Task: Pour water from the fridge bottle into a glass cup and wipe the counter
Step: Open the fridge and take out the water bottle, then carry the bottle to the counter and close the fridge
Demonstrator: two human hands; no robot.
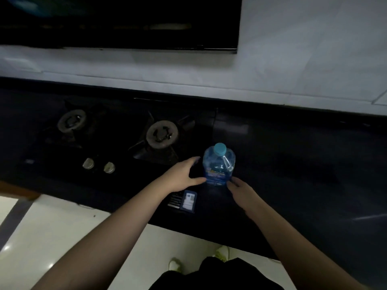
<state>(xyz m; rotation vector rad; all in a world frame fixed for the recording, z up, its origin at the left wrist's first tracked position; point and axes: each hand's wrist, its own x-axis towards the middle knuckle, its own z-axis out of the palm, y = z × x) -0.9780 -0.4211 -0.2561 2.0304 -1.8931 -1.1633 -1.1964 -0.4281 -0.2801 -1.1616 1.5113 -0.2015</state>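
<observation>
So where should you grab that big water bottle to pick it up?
Probably around the labelled lower body of the water bottle, one of the hands on each side. It stands upright on the dark counter, wide and still capped, and the left hand and right hand already flank its base. The clear handle near the top could also serve.

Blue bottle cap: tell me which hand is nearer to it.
Left. The left hand is open beside the bottle, its fingertips reaching up near the shoulder just below the blue cap. The right hand sits lower, at the bottle's base.
</observation>
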